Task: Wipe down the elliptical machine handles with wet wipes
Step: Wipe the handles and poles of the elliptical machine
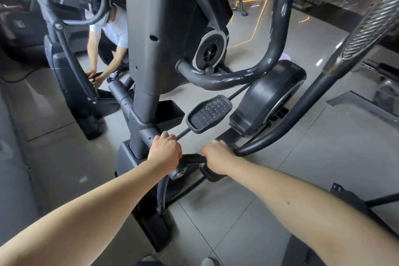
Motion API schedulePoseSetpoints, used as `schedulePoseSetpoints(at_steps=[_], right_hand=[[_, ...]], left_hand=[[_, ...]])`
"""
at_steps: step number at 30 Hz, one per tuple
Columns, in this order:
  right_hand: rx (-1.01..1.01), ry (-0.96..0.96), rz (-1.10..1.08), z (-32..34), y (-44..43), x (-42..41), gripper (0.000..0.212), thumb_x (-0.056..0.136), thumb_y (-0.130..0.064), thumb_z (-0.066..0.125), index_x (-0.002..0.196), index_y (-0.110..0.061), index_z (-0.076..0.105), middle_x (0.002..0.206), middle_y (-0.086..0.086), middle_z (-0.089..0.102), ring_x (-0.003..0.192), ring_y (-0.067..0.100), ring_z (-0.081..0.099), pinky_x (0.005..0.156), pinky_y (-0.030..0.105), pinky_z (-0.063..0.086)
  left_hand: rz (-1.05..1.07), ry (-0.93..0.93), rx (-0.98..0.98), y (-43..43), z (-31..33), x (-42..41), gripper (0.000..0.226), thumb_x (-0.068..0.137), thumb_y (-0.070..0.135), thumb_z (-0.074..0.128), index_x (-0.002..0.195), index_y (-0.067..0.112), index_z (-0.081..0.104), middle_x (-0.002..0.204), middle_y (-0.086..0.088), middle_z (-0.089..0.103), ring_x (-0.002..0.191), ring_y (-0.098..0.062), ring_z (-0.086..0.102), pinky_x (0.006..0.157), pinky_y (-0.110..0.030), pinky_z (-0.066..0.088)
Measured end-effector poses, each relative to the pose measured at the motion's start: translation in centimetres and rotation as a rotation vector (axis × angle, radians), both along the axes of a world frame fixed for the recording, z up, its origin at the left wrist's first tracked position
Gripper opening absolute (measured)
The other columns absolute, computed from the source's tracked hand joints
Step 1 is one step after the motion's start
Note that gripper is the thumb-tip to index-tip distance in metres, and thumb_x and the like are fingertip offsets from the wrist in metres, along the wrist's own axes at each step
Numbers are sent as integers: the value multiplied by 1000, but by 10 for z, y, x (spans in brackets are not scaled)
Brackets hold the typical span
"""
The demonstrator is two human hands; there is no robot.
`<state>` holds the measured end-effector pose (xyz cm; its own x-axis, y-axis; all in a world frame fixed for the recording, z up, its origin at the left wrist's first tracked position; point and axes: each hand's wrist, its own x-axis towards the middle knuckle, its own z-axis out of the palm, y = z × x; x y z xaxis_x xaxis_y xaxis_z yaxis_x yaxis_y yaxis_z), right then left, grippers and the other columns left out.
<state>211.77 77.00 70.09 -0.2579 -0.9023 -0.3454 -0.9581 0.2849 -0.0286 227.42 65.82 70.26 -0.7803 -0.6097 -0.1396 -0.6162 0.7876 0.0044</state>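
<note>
Your left hand is curling around the elliptical's low crossbar at six o'clock, and your right hand is gripping it just at its three o'clock. The scuffed curved handle is rising toward one o'clock.

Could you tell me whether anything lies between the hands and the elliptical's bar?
Nothing visible does: the left hand and right hand both grip the low black bar. I cannot make out a wipe.
</note>
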Motion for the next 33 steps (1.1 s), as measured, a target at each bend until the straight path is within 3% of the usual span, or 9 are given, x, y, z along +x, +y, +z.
schedulePoseSetpoints(at_steps=[3, 7, 13, 17, 20, 24, 27, 31, 33], right_hand=[[81, 224, -54, 22, 24, -39, 36, 94, -13, 46, 118, -29, 67, 116, -3, 67, 122, 25, 40, 102, 43, 32], [120, 314, -183, 36, 34, -58, 29, 99, -23, 47, 117, -34, 68, 115, -5, 57, 123, 25, 34, 104, 37, 30], [5, 131, -59, 0, 10, 10, 46, 95, -9, 46, 130, -32, 66, 114, -2, 71, 114, 27, 40, 82, 41, 24], [-5, 87, -3, 7, 6, 14, 50, 100, -7, 41, 134, -36, 65, 115, 3, 66, 113, 28, 38, 86, 39, 26], [74, 285, -10, 22, 22, -18, 30, 106, -22, 46, 118, -26, 74, 90, -9, 64, 116, 24, 39, 81, 39, 19], [116, 517, -14, 51, 54, -61, 22, 100, -17, 54, 103, -21, 76, 100, -6, 71, 121, 27, 41, 94, 39, 30], [-63, 557, -35, 52, 68, -65, 17, 94, -11, 62, 92, -18, 77, 93, -2, 66, 114, 27, 46, 85, 34, 29], [-125, 343, -128, 17, 69, -41, 28, 96, 1, 48, 113, -3, 69, 115, 12, 56, 120, 35, 46, 101, 40, 44], [-255, 172, -254, -4, 64, -20, 27, 95, 4, 46, 113, -2, 65, 118, 14, 51, 113, 36, 52, 94, 49, 49]], left_hand=[[-19, -6, 6, 0, -2, -4, 28, 103, 27, 46, 113, 22, 72, 116, 2, 61, 112, -24, 45, 87, -35, 35], [-38, -19, 6, 0, -4, -8, 28, 102, 24, 45, 107, 20, 72, 111, 3, 66, 112, -24, 45, 87, -35, 35], [-37, -28, 12, 1, -12, -9, 27, 99, 19, 47, 103, 22, 73, 107, 5, 70, 112, -24, 45, 87, -35, 34], [-45, -12, 26, 1, -14, -13, 29, 99, 24, 47, 108, 25, 74, 109, 7, 70, 113, -22, 45, 91, -36, 34], [-65, -27, 48, 3, -12, -21, 28, 100, 32, 47, 105, 26, 73, 110, 7, 69, 116, -22, 44, 92, -37, 32], [-106, -5, 89, 9, -11, -35, 23, 98, 40, 56, 106, 27, 74, 112, 6, 70, 118, -22, 44, 91, -36, 30], [-107, 10, 94, 13, -12, -41, 21, 98, 39, 59, 108, 27, 74, 112, 4, 70, 119, -22, 44, 94, -35, 32], [-100, 17, 100, 12, -15, -41, 22, 100, 40, 57, 111, 29, 72, 114, 5, 69, 116, -22, 46, 93, -34, 32], [-99, 30, 105, 11, -17, -40, 23, 100, 41, 56, 116, 31, 71, 119, 5, 68, 118, -21, 47, 95, -34, 33]])
